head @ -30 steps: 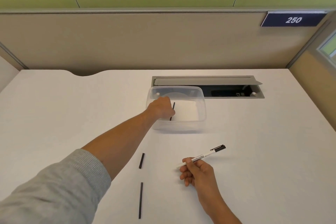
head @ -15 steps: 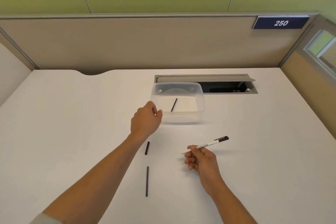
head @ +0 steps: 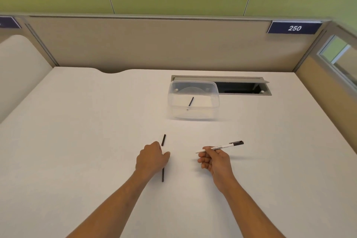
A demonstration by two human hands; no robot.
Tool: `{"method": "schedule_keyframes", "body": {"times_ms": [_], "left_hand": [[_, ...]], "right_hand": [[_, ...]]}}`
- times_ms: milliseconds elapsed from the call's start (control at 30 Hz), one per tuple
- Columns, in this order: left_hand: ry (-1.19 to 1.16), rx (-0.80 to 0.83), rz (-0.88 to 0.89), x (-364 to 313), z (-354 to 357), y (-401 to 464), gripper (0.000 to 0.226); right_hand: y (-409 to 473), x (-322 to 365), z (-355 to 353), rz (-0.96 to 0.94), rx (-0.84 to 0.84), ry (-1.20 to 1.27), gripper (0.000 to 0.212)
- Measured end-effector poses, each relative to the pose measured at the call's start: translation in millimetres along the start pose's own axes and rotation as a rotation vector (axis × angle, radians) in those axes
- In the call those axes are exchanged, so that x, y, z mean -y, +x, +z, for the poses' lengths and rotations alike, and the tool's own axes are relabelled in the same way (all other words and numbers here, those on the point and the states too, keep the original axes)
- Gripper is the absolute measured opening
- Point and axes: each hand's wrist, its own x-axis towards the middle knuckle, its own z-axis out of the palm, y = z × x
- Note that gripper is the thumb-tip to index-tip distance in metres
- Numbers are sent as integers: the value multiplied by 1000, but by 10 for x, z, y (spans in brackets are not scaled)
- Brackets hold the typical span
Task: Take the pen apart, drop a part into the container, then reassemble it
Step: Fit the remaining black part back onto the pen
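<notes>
Both forearms reach forward over the white worktop (head: 77, 141), bare to the lower edge of the view. The left hand (head: 151, 157) lies knuckles up, fingers curled downward, over the upper end of a long thin black rod (head: 163, 175) that lies on the worktop and points away from the person; whether the fingers actually pinch the rod I cannot tell, since the back of the hand covers them. A shorter black piece (head: 163, 139) lies just beyond the knuckles, roughly in line with the rod and apart from it.

The right hand (head: 214, 158) is raised a little off the worktop, palm turned inward, fingers loosely folded, thumb and forefinger closed on the white pen barrel (head: 220, 147) near its open end. The barrel slants up and to the right, its black clipped end farthest from the hand.

Farther back stands the clear plastic container (head: 214, 100), with one thin black part (head: 191, 101) lying slanted inside it. Behind it a cable hatch (head: 245, 88) is open in the worktop.
</notes>
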Motion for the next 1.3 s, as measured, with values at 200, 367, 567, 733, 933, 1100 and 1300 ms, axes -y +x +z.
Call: {"method": "schedule_keyframes", "body": {"times_ms": [200,367,567,733,933,1100,1300], "left_hand": [[69,122,9,29,48,-117,19],[16,136,16,13,83,-148,19],[-11,129,47,-27,57,-174,29],[-423,122,83,-118,-53,-191,7],[-932,202,78,-202,-147,-174,14],[-1173,183,33,-243,-159,-188,12],[-1359,195,10,-316,-99,-231,12]], "right_hand": [[-86,-42,34,9,10,4,9],[-126,-73,50,23,17,12,10],[-121,-79,62,26,17,19,11],[-107,-77,71,30,22,33,11],[-110,-79,94,30,39,42,11],[-112,-68,106,26,42,53,13],[-121,-80,147,35,49,70,14]]}}
